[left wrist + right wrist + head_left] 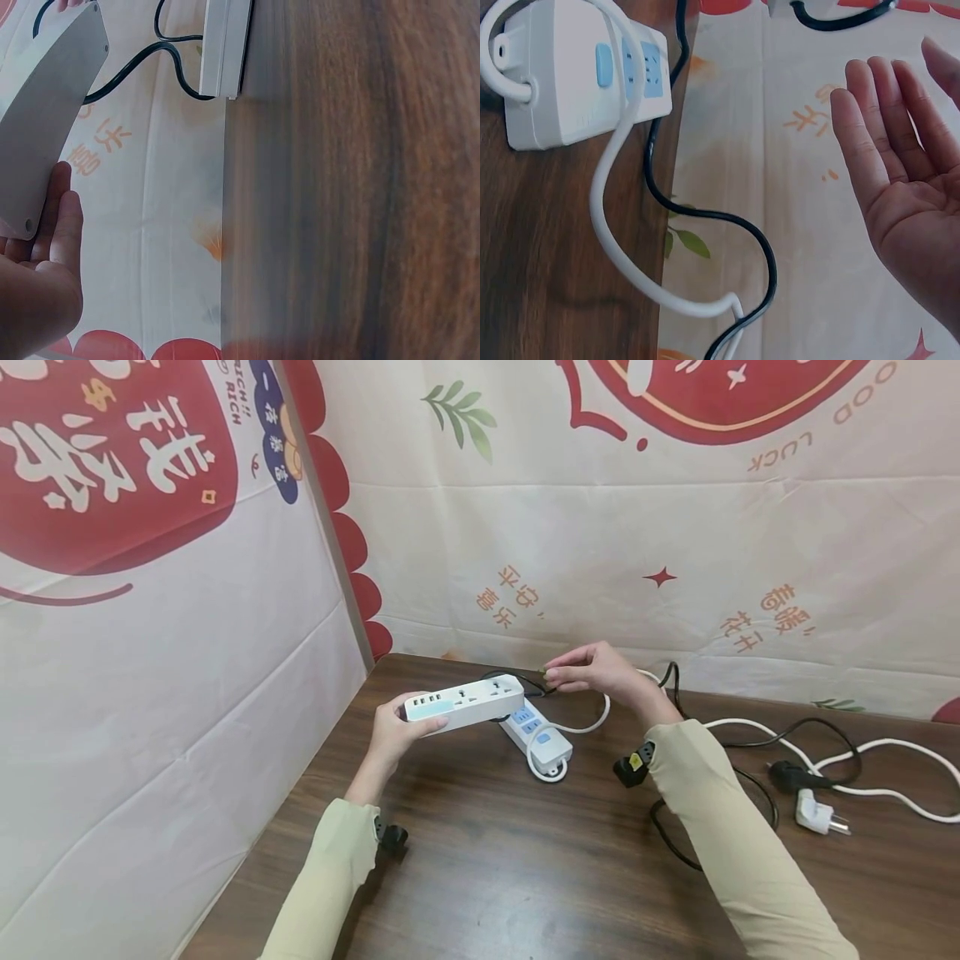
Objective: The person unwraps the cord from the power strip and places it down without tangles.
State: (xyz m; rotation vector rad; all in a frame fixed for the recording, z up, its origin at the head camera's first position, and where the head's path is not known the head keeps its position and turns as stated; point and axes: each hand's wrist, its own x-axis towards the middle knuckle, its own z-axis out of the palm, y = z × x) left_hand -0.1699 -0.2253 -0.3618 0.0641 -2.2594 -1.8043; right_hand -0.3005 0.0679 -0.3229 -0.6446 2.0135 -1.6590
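Observation:
My left hand holds a white power strip by its left end, raised above the table. Its top has several USB ports, a pale blue panel and sockets; its plain underside shows in the left wrist view. A black cord runs from its far end. Just right of that strip, my right hand is raised with nothing in it. In the right wrist view its fingers are straight and the thumb stands apart. Below and between the hands, a second white power strip with blue sockets lies on the table.
A white cord loops over the second strip and runs right. Farther right on the brown table, a black plug and a white plug lie among tangled cords. Printed cloth walls rise behind and to the left.

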